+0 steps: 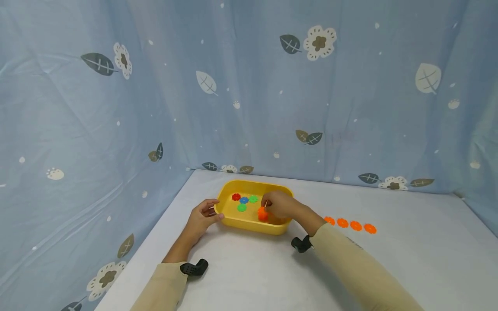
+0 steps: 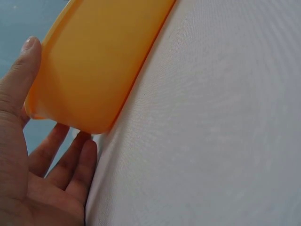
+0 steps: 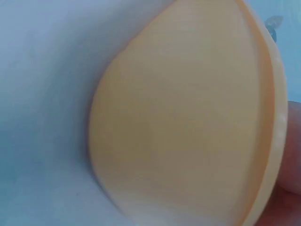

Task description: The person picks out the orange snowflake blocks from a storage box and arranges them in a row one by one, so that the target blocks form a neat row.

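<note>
The left hand point(image 1: 200, 220) grips the left end of the yellow tray point(image 1: 253, 225), thumb at the rim and fingertips against the outer wall. The right hand point(image 1: 281, 204) is inside the tray at its right end, fingers bent down at the orange pieces point(image 1: 262, 214); whether they pinch one cannot be told, as the right wrist view shows mainly the tray's outer wall.

Further left on the tray floor lie a red piece point(image 1: 236, 197), a blue piece point(image 1: 244, 200) and two green pieces point(image 1: 253, 199). A row of four orange discs point(image 1: 343, 223) lies on the white cloth point(image 1: 249, 272), right of the tray, its nearest disc just beside the right forearm.

Handling, in this inspector's judgement: the left hold should stay light yet firm enough to prevent sliding. The pieces look thin, so a fingertip pinch at the edge, one at a time, suits best. Lift should clear the rim before any sideways travel, and the sleeve should keep off the row.

Edges: the table's left edge runs close beside the left forearm; the patterned curtain point(image 1: 249, 86) rises near behind the tray. The broadest room for movement appears to lie rightward, past the row.
</note>
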Motion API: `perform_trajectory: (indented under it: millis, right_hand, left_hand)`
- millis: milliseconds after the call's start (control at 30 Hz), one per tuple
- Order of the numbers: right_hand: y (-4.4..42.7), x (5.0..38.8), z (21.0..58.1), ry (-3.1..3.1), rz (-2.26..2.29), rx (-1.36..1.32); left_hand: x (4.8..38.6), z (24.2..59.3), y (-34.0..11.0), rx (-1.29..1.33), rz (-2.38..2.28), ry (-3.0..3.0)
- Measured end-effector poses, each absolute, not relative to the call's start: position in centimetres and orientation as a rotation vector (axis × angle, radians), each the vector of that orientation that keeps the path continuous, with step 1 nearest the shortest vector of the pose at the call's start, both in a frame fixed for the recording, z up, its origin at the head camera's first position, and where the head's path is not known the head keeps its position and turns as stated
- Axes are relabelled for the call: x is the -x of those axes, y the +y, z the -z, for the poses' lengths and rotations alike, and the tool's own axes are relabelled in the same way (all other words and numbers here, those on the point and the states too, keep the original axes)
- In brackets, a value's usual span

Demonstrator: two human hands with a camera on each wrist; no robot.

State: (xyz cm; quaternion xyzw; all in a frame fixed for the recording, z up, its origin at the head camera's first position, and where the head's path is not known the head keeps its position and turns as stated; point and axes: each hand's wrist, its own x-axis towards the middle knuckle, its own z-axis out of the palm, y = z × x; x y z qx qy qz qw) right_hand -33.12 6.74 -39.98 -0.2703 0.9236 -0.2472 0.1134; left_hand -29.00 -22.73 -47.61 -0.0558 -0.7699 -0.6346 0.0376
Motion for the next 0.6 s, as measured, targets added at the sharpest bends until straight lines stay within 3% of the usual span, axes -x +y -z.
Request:
perform_trajectory:
  millis: [600]
  right_hand:
    - [10.4,32.5,38.6,2.663,0.939,0.733]
  left_hand:
    - [29.1,47.7,-22.9,0.189,1.951,-2.361]
